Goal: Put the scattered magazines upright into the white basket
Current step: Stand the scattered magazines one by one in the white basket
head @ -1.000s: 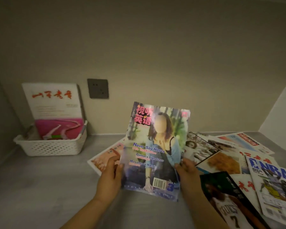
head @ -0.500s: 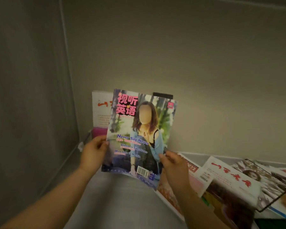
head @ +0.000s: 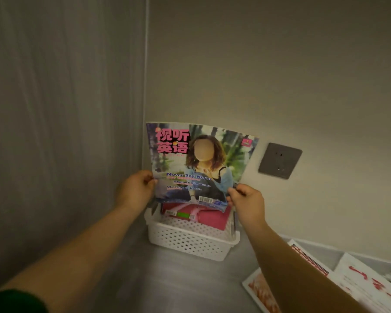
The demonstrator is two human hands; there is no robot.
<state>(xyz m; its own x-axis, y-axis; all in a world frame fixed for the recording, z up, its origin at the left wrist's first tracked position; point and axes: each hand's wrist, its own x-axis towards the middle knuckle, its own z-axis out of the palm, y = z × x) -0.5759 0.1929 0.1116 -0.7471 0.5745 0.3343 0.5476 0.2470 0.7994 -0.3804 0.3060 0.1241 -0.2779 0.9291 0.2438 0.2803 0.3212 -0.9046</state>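
The grey tabletop [head: 178, 283] runs into a corner of beige walls. Against that corner sits the white perforated plastic basket [head: 190, 242], with a pink magazine [head: 209, 216] already standing inside it. Directly above the basket you hold the glossy magazine with pink Chinese title lettering [head: 199, 163] upright, cover facing you, its bottom edge just over the basket's rim. Your left hand [head: 134, 190] pinches its left edge; your right hand [head: 246, 201] pinches its lower right corner. More scattered magazines [head: 357, 281] lie flat at lower right. A grey wall socket [head: 280, 160] sits beside the cover.
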